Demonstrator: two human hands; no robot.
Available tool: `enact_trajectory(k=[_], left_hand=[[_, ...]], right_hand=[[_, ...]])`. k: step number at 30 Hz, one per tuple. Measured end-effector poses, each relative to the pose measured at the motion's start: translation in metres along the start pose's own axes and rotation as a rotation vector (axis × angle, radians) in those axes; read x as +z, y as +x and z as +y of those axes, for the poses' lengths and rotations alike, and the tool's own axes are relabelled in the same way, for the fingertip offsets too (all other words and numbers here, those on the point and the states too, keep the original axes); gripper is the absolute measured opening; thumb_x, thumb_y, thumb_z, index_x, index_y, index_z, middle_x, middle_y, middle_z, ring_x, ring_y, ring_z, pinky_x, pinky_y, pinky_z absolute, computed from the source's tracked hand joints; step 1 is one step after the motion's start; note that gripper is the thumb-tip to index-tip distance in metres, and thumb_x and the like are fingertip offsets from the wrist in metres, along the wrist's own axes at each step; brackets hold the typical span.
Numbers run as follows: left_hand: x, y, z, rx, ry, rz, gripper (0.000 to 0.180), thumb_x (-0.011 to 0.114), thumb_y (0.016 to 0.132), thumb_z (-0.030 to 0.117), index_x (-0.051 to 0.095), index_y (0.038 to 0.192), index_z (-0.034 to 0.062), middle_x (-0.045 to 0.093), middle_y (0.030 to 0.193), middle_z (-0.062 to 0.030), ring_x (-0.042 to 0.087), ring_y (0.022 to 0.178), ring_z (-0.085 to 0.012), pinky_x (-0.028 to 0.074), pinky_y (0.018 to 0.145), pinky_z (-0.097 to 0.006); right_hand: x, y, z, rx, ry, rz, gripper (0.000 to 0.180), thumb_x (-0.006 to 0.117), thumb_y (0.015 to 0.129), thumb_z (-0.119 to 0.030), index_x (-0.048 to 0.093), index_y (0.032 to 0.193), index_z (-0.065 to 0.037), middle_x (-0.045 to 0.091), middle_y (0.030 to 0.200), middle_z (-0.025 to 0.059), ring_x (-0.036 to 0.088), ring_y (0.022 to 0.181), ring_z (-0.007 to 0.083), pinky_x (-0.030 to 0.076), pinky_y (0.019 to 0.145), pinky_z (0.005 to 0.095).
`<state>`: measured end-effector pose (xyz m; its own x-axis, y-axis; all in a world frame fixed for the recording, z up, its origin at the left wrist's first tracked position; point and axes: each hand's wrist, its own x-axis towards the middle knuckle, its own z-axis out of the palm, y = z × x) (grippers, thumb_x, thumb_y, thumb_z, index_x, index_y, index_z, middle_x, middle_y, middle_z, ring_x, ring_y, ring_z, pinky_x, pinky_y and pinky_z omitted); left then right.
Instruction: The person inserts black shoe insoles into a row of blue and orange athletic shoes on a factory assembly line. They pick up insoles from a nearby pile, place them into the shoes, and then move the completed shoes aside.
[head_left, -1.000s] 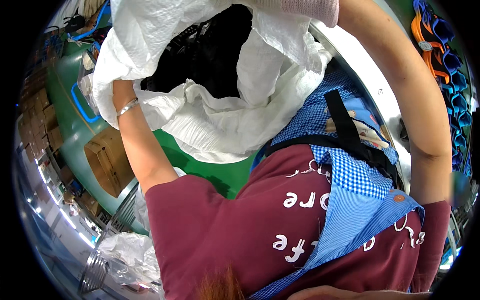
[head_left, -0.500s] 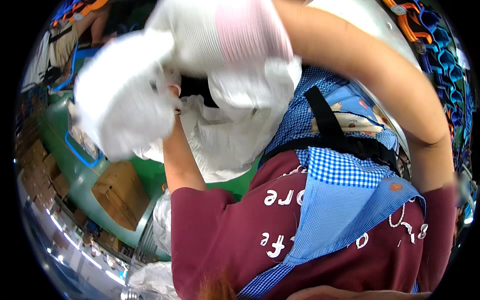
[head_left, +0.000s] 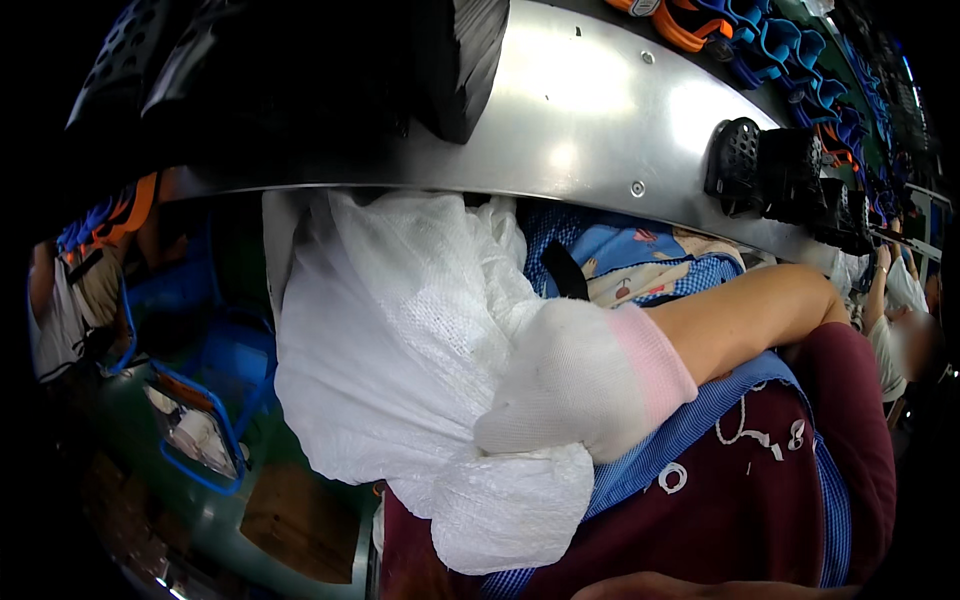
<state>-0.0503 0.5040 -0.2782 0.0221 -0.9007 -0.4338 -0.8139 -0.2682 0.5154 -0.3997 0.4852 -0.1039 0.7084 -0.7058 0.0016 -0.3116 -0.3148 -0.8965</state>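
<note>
A large white woven sack (head_left: 375, 340) hangs bunched in front of my body, below the edge of a metal bench. My right hand (head_left: 560, 390), in a white knit glove with a pink cuff, is closed on the gathered upper part of the sack, and a loose flap of it puffs out below the hand. My left hand does not show; the sack covers that side of my body.
The shiny metal bench (head_left: 560, 150) runs across the top. Black perforated shoes (head_left: 737, 165) stand on its right. Beyond are blue and orange moulded pieces (head_left: 775, 55). A large black object (head_left: 465, 70) rises at upper left. A blue-framed chair (head_left: 235, 365) and cardboard box (head_left: 300, 525) are lower left.
The sack has come from a blurred swing at upper left down against my front. My right hand has dropped toward my chest, and my left arm has gone out of sight. The bench now shows.
</note>
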Motion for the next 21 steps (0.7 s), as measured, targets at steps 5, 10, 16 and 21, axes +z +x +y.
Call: enact_trajectory(k=[5,10,16,21], left_hand=[[0.000,-0.003,0.001,-0.004,-0.050,-0.024,0.041,0.058,0.089,0.032,0.065,0.120,0.0063,0.063,0.102,-0.0069,0.057,0.094,-0.0208,0.043,0.086,-0.036],[0.000,0.001,0.003,-0.010,-0.094,-0.038,0.040,0.058,0.089,0.031,0.064,0.121,0.0063,0.062,0.104,-0.0071,0.056,0.096,-0.0210,0.043,0.088,-0.036],[0.005,0.007,0.006,-0.003,-0.149,-0.066,0.040,0.058,0.088,0.029,0.063,0.122,0.0063,0.062,0.106,-0.0072,0.056,0.098,-0.0213,0.042,0.089,-0.036],[0.011,0.005,0.008,-0.012,-0.195,-0.082,0.040,0.059,0.088,0.027,0.062,0.123,0.0063,0.061,0.108,-0.0074,0.056,0.100,-0.0215,0.042,0.091,-0.036]], right_hand=[[-0.017,0.012,-0.003,0.065,-0.050,-0.180,0.037,0.068,0.075,-0.014,0.067,0.112,-0.020,0.067,0.087,0.0012,0.065,0.069,0.0198,0.054,0.061,0.0305],[-0.012,0.016,0.006,0.098,0.172,-0.211,0.035,0.065,0.073,-0.017,0.065,0.107,-0.011,0.065,0.078,0.0119,0.066,0.075,0.0320,0.051,0.065,0.0415],[-0.013,0.015,0.006,0.061,0.015,-0.200,0.026,0.059,0.086,-0.022,0.064,0.110,-0.017,0.066,0.087,0.0028,0.065,0.069,0.0207,0.052,0.060,0.0332],[-0.011,0.009,0.011,0.016,-0.051,-0.080,0.023,0.058,0.083,-0.021,0.062,0.105,-0.014,0.063,0.076,0.0050,0.064,0.064,0.0224,0.050,0.054,0.0366]])
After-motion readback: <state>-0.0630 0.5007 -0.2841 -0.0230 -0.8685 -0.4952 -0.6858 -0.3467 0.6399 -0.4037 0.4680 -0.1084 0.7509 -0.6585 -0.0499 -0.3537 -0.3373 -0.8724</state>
